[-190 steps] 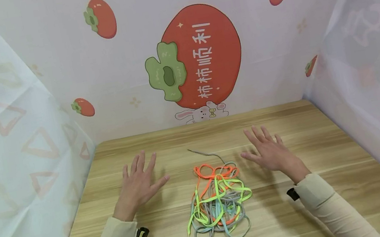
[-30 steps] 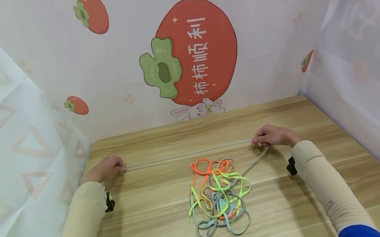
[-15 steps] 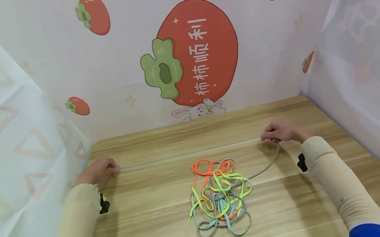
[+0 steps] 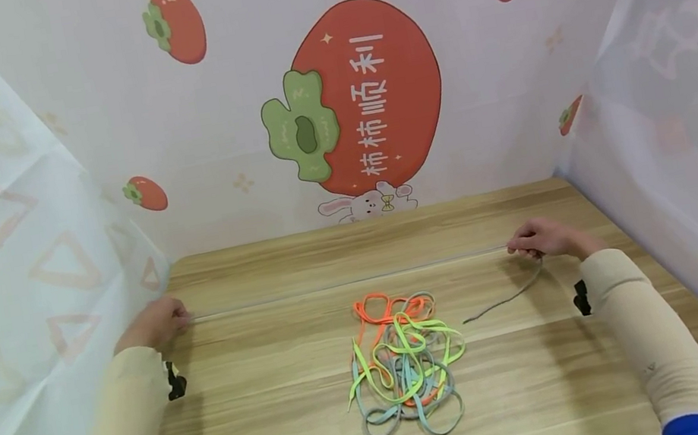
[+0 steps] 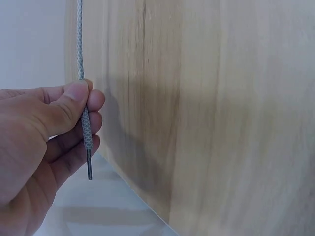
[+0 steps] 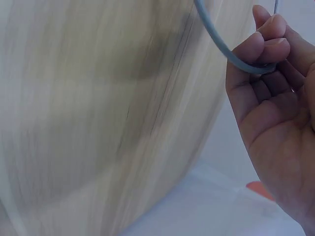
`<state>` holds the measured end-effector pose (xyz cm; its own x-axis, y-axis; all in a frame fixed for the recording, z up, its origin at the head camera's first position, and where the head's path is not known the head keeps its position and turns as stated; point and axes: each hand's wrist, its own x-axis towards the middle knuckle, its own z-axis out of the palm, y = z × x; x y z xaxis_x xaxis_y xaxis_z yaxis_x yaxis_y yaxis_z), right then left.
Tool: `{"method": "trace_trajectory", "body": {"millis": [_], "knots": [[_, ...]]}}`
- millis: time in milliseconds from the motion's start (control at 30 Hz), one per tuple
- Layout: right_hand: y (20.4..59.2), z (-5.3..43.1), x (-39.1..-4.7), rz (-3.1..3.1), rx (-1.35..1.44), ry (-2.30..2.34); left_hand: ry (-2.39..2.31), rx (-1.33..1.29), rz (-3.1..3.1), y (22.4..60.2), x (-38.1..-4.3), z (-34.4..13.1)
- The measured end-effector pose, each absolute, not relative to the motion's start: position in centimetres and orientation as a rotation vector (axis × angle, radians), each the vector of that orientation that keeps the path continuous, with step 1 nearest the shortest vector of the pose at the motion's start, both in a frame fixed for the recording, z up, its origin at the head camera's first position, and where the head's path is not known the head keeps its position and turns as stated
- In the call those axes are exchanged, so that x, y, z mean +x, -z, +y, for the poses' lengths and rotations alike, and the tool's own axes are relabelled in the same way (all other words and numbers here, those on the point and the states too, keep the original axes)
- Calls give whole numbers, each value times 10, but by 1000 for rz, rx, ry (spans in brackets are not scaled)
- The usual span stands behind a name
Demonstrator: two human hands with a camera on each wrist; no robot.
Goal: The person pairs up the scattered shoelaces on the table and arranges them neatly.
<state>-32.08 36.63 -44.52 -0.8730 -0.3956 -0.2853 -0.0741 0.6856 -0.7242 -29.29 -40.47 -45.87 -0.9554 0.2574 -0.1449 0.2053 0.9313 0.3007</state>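
Note:
A round grey shoelace (image 4: 346, 282) stretches nearly straight across the back of the table between both hands. At the far left, my left hand (image 4: 165, 317) pinches it near one end; in the left wrist view the lace (image 5: 80, 39) passes between thumb and forefinger, its dark tip hanging just below. My right hand (image 4: 545, 238) pinches the lace at the right. From there a loose tail (image 4: 508, 299) curves down to the table, its end apart from the pile. A tangled pile of orange, neon-yellow, light blue and grey shoelaces (image 4: 405, 370) lies at the table's middle.
The wooden table (image 4: 274, 430) is bounded by a white printed backdrop (image 4: 210, 133) behind and white sheets on both sides. My left hand is close to the left sheet (image 4: 82, 239). A dark wrist device (image 4: 175, 381) sits on each cuff.
My hands have moved farther apart, lengthening the stretched grey shoelace. Its tail, which ran into the pile half a second ago, now lies free of it. Earlier, both hands were spread and held nothing.

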Motion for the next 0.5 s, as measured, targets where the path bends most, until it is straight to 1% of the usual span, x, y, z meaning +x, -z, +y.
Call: {"method": "trace_trajectory", "body": {"millis": [233, 500], "knots": [[443, 390, -316, 2577, -368, 980, -388, 255, 2912, 459, -286, -416], [437, 414, -309, 2729, -381, 716, -383, 224, 2937, 460, -283, -419]]}}
